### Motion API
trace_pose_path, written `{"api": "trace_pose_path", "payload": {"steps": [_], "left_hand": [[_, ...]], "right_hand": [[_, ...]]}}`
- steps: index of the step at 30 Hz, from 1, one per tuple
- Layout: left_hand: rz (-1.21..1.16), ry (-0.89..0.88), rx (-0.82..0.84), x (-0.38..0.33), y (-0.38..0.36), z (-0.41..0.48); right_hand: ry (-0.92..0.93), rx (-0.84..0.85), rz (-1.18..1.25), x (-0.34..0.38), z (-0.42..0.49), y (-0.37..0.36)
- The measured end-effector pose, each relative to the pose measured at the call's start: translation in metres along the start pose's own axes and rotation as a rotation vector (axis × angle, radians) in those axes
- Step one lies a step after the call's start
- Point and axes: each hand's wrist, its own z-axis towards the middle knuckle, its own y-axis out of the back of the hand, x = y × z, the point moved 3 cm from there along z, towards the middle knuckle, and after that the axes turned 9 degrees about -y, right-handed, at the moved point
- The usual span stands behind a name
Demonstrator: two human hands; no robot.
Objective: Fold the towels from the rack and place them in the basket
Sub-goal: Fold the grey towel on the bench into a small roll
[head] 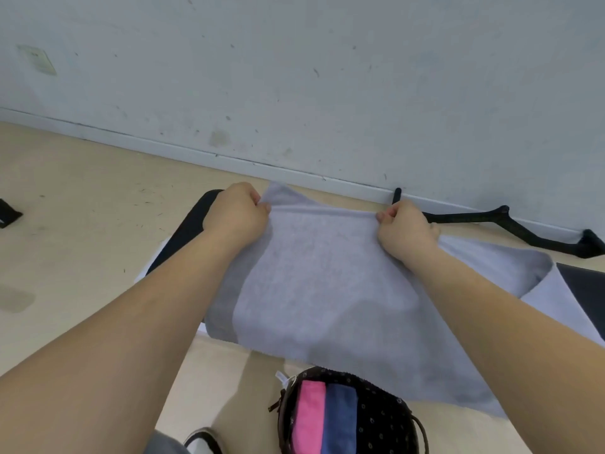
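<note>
Landmark: the dark dotted basket (383, 417) stood on the beige floor (82, 191), nearest the person.
Inside it: a folded pink towel (307, 417) lay against a folded blue towel (340, 417), the pink one on the left.
Task thing: the grey towel (327, 290) lay spread just beyond the basket over a black surface (193, 224), its near edge hanging close to the basket's far rim.
Left: the left grip (237, 213) was clamped on the towel's far folded edge, beyond the basket and to its left, fingers curled, with a loose corner standing up just past it.
Right: the right grip (404, 232) was clamped on the same folded edge, beyond the basket and slightly to its right; the fold ran taut between the two.
Spread: more grey cloth trailed right of the basket, under the right forearm.
Beyond: a black frame (523, 231) lay far past the basket, against the foot of the wall (294, 77).
</note>
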Motion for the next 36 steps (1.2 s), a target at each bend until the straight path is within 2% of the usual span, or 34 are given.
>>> {"api": "trace_pose_path", "payload": {"steps": [2,4,5,7,9,11,12,14,16,18,21,25,28,30,33,36], "left_hand": [[0.001,-0.005,-0.075,-0.002,0.006,0.001],[0.101,-0.055,-0.093,-0.011,0.013,-0.004],[0.168,-0.113,-0.099,-0.019,0.016,-0.009],[0.238,-0.270,-0.079,-0.038,0.013,-0.027],[0.250,-0.381,0.098,-0.054,-0.007,-0.050],[0.347,-0.376,0.355,-0.060,-0.034,-0.068],[0.420,-0.349,0.433,-0.060,-0.044,-0.074],[0.510,-0.297,0.454,-0.067,-0.051,-0.081],[0.548,-0.318,0.411,-0.087,-0.050,-0.088],[0.520,-0.456,0.383,-0.115,-0.057,-0.101],[0.370,-0.655,0.434,-0.156,-0.074,-0.127],[0.188,-0.757,0.561,-0.194,-0.112,-0.155],[0.277,-0.796,0.491,-0.214,-0.133,-0.164],[0.386,-0.746,0.442,-0.225,-0.137,-0.165],[0.525,-0.675,0.442,-0.242,-0.141,-0.170],[0.500,-0.687,0.404,-0.258,-0.149,-0.172]], "right_hand": [[0.100,-0.137,-0.018,0.003,-0.002,-0.001],[0.264,-0.275,-0.020,0.007,-0.010,-0.001],[0.350,-0.292,-0.012,0.009,-0.017,-0.001],[0.432,-0.211,0.013,0.013,-0.031,-0.001],[0.419,-0.077,0.000,0.012,-0.047,0.001],[0.430,0.000,-0.030,0.008,-0.064,0.007],[0.433,0.028,-0.044,0.004,-0.072,0.011],[0.371,0.094,-0.111,-0.011,-0.086,0.026],[0.232,0.166,-0.298,-0.036,-0.094,0.048],[0.106,0.242,-0.464,-0.065,-0.097,0.072],[0.005,0.319,-0.395,-0.105,-0.102,0.087],[0.127,0.110,-0.334,-0.146,-0.109,0.074],[0.184,0.014,-0.301,-0.167,-0.099,0.081],[0.115,-0.046,-0.341,-0.187,-0.084,0.101],[-0.109,-0.218,-0.347,-0.230,-0.068,0.140],[-0.142,-0.146,-0.092,-0.254,-0.071,0.150]]}}
